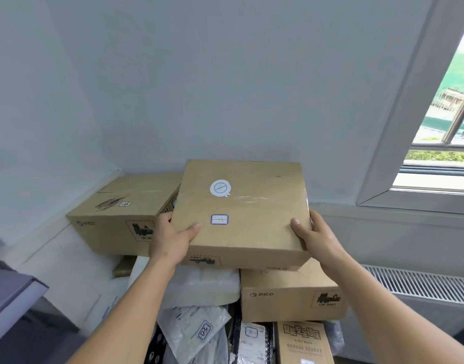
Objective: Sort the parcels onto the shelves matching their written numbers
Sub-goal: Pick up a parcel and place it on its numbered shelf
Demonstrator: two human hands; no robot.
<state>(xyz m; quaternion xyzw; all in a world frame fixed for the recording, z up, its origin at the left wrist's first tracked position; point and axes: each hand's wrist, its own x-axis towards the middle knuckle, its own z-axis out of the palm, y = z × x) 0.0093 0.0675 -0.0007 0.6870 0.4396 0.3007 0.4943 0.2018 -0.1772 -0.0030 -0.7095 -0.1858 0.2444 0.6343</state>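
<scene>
Your left hand (170,240) grips the near-left corner of a flat cardboard box (241,214), thumb on top. Your right hand (313,237) holds its near-right edge the same way. You hold the box tilted above a heap of parcels, its small label (219,219) facing you; the writing is too faint to read. Behind it on the left sits a bigger box (115,219). Below lie another box (288,295), a white foam pack (199,282) and a grey mailer bag (194,329) marked 03. A window (446,101) is at right.

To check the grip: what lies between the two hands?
Head view: a flat brown cardboard box, which the left hand and right hand grip.
</scene>
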